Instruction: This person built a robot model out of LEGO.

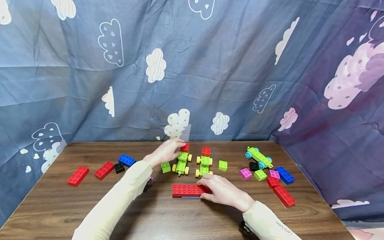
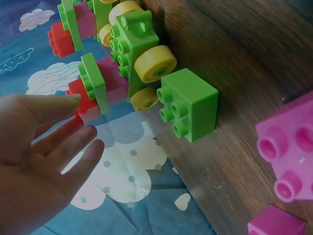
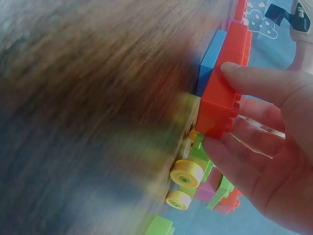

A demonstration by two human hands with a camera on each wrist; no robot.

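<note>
My left hand (image 1: 166, 151) pinches a small red brick (image 1: 186, 148) at the far end of the left toy car (image 1: 181, 166). This car has a green base, yellow wheels and, in the left wrist view, a pink brick (image 2: 112, 78) under a green plate (image 2: 93, 81). Nearer to me, my right hand (image 1: 222, 192) grips the right end of a row of red bricks (image 1: 184, 189), thumb on the near side and fingers opposite. Under the row lies a blue brick (image 3: 211, 61). A similar car (image 1: 205, 164) stands beside the first, also topped with a red brick (image 1: 206, 151).
Loose green bricks (image 1: 165, 167) flank the cars. Red bricks (image 1: 78, 176), a blue brick (image 1: 127, 160) and a black brick (image 1: 119, 168) lie left. At right are a blue-wheeled car base (image 1: 258, 157) and several mixed bricks (image 1: 245, 173). A patterned cloth (image 1: 193, 81) hangs behind the table.
</note>
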